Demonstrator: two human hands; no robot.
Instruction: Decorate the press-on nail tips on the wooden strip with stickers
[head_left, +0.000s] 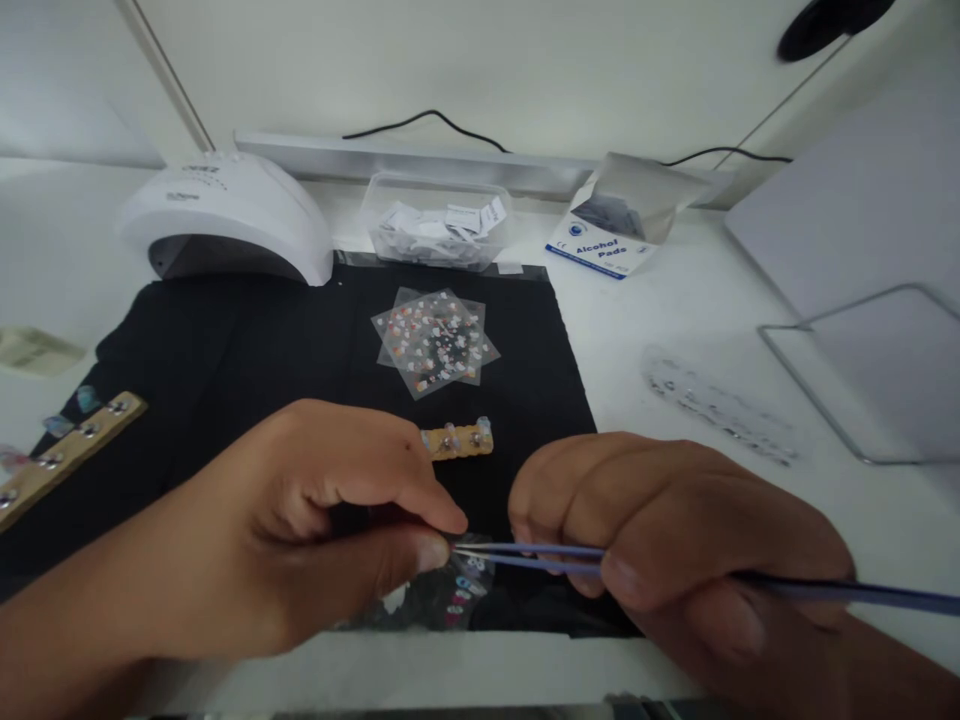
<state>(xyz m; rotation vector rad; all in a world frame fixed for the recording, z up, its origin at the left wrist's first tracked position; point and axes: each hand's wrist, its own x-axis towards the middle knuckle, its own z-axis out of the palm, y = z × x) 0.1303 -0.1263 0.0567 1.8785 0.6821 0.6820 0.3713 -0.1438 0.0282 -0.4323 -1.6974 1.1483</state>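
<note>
My right hand grips a pair of blue tweezers, their pale tips pointing left. Those tips meet the thumb and forefinger of my left hand, which are pinched together; whatever is between them is too small or hidden to name. Just below the tips lies a clear sheet or bag with small pink, blue and white designs, partly covered by my left hand. Behind my left hand a short wooden strip with shiny studs and clear pieces rests on the black cloth.
Fanned transparent sticker sheets lie on the cloth. A white nail lamp, a clear tub of packets and an open alcohol pads box stand behind. Left is a longer studded strip; right, a clear strip and wire stand.
</note>
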